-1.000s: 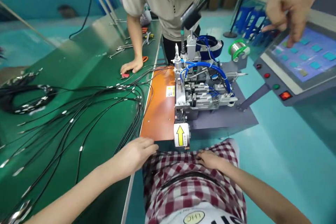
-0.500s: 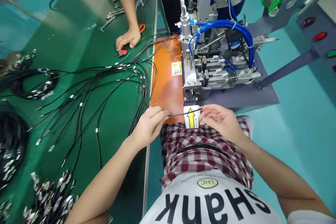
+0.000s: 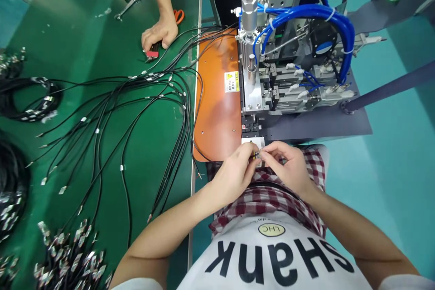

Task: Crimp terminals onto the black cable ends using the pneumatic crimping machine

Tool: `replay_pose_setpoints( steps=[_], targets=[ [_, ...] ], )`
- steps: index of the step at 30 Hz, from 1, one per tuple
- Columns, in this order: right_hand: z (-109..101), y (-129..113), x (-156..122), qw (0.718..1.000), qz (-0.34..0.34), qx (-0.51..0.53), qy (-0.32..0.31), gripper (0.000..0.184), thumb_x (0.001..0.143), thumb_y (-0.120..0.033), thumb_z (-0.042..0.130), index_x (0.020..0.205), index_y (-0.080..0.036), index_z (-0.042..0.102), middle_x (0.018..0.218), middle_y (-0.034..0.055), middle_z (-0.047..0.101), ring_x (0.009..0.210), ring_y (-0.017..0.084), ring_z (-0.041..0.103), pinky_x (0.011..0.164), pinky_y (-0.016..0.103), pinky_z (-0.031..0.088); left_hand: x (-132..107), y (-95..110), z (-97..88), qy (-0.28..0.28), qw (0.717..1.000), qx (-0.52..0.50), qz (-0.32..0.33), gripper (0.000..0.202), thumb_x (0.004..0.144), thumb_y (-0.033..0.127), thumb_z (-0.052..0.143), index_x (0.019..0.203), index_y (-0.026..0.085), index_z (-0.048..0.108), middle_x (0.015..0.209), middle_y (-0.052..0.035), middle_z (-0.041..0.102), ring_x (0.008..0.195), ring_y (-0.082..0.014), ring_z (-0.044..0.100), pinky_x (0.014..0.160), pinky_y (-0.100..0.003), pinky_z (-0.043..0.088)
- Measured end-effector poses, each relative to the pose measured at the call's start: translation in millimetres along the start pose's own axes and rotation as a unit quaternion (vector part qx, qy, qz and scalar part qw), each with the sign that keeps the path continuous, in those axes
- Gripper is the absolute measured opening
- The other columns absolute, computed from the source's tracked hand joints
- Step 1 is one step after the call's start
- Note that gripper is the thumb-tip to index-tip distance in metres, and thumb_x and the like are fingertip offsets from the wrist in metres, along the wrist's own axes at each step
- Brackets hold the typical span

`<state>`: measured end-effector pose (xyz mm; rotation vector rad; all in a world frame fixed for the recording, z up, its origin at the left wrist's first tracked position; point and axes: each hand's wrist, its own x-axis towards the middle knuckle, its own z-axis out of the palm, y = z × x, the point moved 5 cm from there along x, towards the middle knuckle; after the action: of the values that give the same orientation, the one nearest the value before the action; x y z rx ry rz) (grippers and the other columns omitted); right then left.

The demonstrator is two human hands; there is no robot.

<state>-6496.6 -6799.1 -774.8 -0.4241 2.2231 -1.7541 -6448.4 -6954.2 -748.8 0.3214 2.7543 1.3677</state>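
Note:
My left hand [image 3: 234, 172] is closed in a pinch on a thin black cable [image 3: 255, 156] just in front of the machine. Its fingertips meet those of my right hand [image 3: 287, 163], which pinches the end of the same cable; the fingers partly cover that end. Both hands are above my lap, over the white label plate [image 3: 253, 141] at the machine's front corner. The orange plate [image 3: 217, 118] lies beyond my left hand, with another black cable [image 3: 200, 145] curving over its left edge.
Several black cables [image 3: 108, 99] with white tags spread over the green table [image 3: 68, 59]. Cable coils [image 3: 50, 104] and a bundle of connector ends [image 3: 71, 253] lie left. The machine [image 3: 251, 86] with blue hoses [image 3: 306, 11] stands ahead. A co-worker's hand [image 3: 159, 34] rests on a red-and-black object [image 3: 152, 54].
My left hand has moved right along the cable until it meets my right hand. The arrow label is now mostly covered. The head view has shifted slightly.

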Motion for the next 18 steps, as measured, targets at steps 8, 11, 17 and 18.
replay_pose_setpoints(
  steps=[8,11,17,18],
  targets=[
    [-9.2,24.8,17.0,0.995,0.072,0.054,-0.037,0.025,0.093,-0.042,0.065,0.105,-0.021,0.073,0.088,0.0039,0.074,0.073,0.017,0.068,0.066,0.03,0.056,15.3,-31.3,-9.0,0.043,0.992,-0.104,-0.056,0.017,0.1,0.028,0.054,0.098,0.019,0.068,0.078,-0.0014,0.068,0.069,-0.0124,0.062,0.068,-0.025,0.051],
    [-1.8,21.6,23.3,0.991,0.073,0.095,-0.059,0.025,0.094,-0.042,0.064,0.104,-0.021,0.073,0.087,0.0039,0.074,0.074,0.016,0.068,0.069,0.03,0.058,19.4,-31.3,-10.7,0.053,0.991,-0.108,-0.056,0.018,0.1,0.028,0.054,0.099,0.019,0.07,0.078,-0.002,0.07,0.069,-0.013,0.064,0.068,-0.025,0.052],
    [2.6,22.9,32.3,0.988,0.08,0.125,-0.051,0.025,0.089,-0.04,0.071,0.102,-0.019,0.074,0.088,0.0048,0.074,0.075,0.017,0.067,0.069,0.031,0.059,26.6,-28.5,-9.5,0.066,0.994,-0.079,-0.031,0.018,0.1,0.025,0.054,0.104,0.018,0.07,0.092,-0.0053,0.075,0.082,-0.0154,0.07,0.077,-0.027,0.055],
    [2.2,23.1,33.5,0.988,0.078,0.127,-0.045,0.024,0.089,-0.04,0.072,0.1,-0.019,0.074,0.086,0.0042,0.073,0.074,0.016,0.067,0.069,0.03,0.058,27.8,-27.7,-9.3,0.065,0.995,-0.074,-0.026,0.019,0.1,0.024,0.053,0.105,0.018,0.07,0.095,-0.0059,0.075,0.085,-0.0159,0.07,0.079,-0.028,0.055]
  ],
)
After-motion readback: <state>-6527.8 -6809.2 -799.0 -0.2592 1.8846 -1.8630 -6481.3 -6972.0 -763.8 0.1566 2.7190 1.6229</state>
